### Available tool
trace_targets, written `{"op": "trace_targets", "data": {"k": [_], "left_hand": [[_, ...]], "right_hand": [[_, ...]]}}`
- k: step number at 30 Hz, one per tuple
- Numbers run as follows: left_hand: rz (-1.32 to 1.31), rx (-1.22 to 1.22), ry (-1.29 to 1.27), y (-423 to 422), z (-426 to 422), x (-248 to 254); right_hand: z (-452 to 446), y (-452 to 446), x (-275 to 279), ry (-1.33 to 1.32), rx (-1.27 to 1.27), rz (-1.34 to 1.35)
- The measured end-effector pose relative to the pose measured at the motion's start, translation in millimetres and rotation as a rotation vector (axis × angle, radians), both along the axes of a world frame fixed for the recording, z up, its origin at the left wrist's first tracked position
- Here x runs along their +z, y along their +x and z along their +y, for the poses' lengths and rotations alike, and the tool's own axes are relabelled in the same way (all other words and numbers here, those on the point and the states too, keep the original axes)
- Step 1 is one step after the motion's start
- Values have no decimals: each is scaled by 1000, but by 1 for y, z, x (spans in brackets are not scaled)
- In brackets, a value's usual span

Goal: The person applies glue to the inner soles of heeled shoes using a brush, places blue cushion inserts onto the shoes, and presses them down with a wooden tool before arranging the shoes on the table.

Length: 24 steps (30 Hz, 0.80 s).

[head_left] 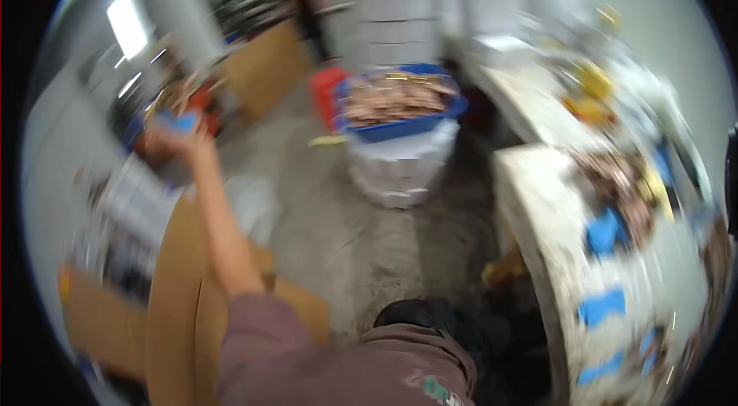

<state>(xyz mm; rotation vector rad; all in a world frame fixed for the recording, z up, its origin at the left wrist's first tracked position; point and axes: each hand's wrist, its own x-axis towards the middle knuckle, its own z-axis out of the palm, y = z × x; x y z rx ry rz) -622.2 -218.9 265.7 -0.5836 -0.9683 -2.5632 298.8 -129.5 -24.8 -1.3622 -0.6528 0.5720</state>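
My left hand [178, 141] is stretched far out to the left and smeared by motion. A small flat blue piece [182, 122] shows at its fingers, and the hand appears closed on it. Just beyond the hand is a blurred cluster of orange and tan things [201, 102], whose kind I cannot make out. My right hand is out of view. On the white-topped bench to my right lie more flat blue pieces [602, 307] and a heap of pinkish-brown strips [619, 179].
Ahead, a blue tub [400, 129] full of tan pieces stands on a white round stack [400, 168], beside a red container [328, 94]. The bench [530, 198] runs along my right. Cardboard [177, 306] stands close at my left. A white stack [392, 18] rises behind the tub.
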Motion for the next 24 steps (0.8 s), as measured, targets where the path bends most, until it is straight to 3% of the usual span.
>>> {"op": "trace_targets", "data": {"k": [3, 5, 7, 8, 9, 10, 12, 13, 15, 16, 18, 20, 21, 22, 24], "left_hand": [[345, -855, -287, 85, 71, -55], [442, -1321, -370, 138, 134, -103], [304, -1412, -462, 177, 204, -172], [268, -1658, -424, 204, 234, -199], [221, -1871, -379, 233, 247, -213], [195, -2010, -419, 276, 250, -206], [136, -2270, -536, 361, 253, -193], [-13, -2030, -632, 382, 256, -194], [251, -2096, -781, 412, 284, -186], [360, -2459, -720, 435, 292, -179], [24, -2212, -799, 477, 287, -181], [84, -2501, -739, 501, 302, -191], [125, -2639, -714, 511, 309, -195], [-255, -2522, -641, 510, 316, -233], [-223, -2240, -984, 520, 311, -255]], "right_hand": [[-128, 63, -19, 125, -322, 335], [-185, 72, -28, 254, -365, 509], [-205, 72, -30, 317, -262, 564], [-165, 29, 14, 164, -600, 647], [-175, 34, 15, 138, -397, 602], [-168, 23, 22, 82, -553, 619], [-167, 24, 23, 126, -348, 638], [-164, 25, 17, 148, -357, 607], [-147, 20, 17, 139, -393, 579], [-135, 15, 22, 75, -438, 546], [-115, 4, 26, 9, -549, 483], [-107, 10, -1, -58, -537, 257], [-108, 9, -5, -53, -553, 270], [-95, 4, 9, -42, -662, 304], [-104, 5, -6, -89, -616, 433]]}}
